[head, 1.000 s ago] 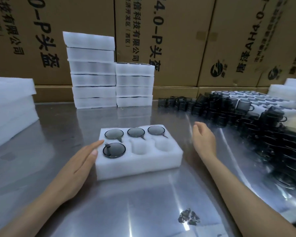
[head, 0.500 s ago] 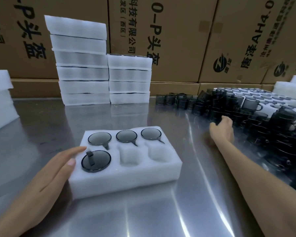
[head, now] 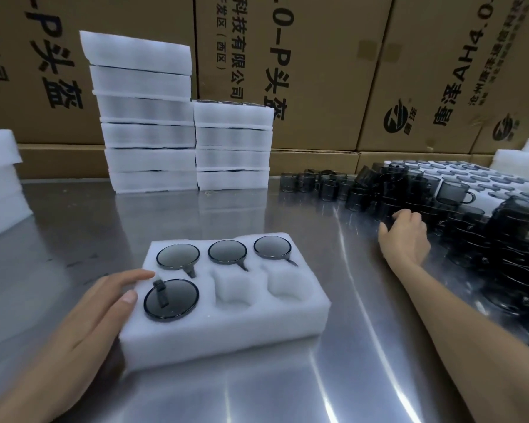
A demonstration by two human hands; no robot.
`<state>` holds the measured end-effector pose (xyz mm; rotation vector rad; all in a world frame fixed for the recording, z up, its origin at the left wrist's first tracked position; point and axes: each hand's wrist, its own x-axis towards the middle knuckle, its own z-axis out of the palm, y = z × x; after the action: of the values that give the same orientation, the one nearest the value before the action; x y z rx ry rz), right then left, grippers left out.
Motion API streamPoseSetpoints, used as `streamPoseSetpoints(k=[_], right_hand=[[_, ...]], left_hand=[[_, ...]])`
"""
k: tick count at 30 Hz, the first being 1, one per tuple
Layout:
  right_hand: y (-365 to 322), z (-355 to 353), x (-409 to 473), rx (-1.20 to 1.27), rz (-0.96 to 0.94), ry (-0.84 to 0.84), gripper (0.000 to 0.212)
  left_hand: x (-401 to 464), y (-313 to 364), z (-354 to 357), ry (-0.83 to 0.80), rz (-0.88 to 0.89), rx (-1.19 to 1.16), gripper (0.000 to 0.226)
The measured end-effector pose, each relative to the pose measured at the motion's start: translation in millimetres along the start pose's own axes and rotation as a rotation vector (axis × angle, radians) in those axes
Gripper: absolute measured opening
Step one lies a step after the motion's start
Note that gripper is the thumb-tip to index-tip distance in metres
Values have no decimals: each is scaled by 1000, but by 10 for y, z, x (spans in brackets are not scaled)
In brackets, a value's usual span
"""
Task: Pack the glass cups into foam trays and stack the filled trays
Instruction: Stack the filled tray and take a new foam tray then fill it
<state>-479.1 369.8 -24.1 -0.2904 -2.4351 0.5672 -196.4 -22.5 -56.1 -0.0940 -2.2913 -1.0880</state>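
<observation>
Cartons [head: 303, 71] are lining the wall behind a steel table [head: 257, 386]. Two tray stacks [head: 153, 141] are standing at the back, and a heap of loose dark cups [head: 409, 193] is lying at the right. The near tray [head: 226, 325] is holding four cups [head: 171, 300], with two front pockets lying bare. The left hand [head: 95, 319] is resting flat, fingers straight, against the tray's left edge. The right hand [head: 405, 236] is reaching into the heap with fingers curled; what it is grasping I cannot tell.
</observation>
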Motion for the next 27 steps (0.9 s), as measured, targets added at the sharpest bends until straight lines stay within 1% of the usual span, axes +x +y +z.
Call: streamPoseSetpoints(k=[2, 3, 6, 10, 14, 16, 18, 21, 23, 25, 27], right_hand=[[2, -54, -103, -22, -67, -4, 29], [4, -88, -162, -21, -98, -12, 28], [-2, -204, -397, 41, -186, -23, 23], [-171, -455, -761, 253, -243, 15, 19], [-587, -827, -1103, 543, -342, 77, 16], [-827, -1017, -1342, 664, -439, 108, 16], [-1059, -1169, -1617, 715, -577, 160, 18], [-1355, -1256, -1983, 707, -763, 195, 23], [-1487, -1223, -2139, 623, -862, 204, 23], [-1545, -1174, -2212, 511, -914, 177, 22], [-1533, -1135, -2220, 434, -906, 97, 25]], left_hand=[[28, 112, 0, 7, -32, 4, 51], [25, 137, 8, 4, -21, 15, 46], [10, 205, 2, -7, -48, 7, 33], [-11, 281, -18, -47, -106, -11, 31], [-33, 306, 4, -40, -119, -22, 31], [-44, 312, 9, -38, -127, -49, 31], [-44, 317, 8, -44, -129, -41, 31], [-48, 322, -3, -46, -130, -31, 27], [-48, 329, -3, -50, -127, -20, 23], [-48, 327, -3, -50, -124, -6, 26], [-47, 322, -8, -54, -120, 2, 27]])
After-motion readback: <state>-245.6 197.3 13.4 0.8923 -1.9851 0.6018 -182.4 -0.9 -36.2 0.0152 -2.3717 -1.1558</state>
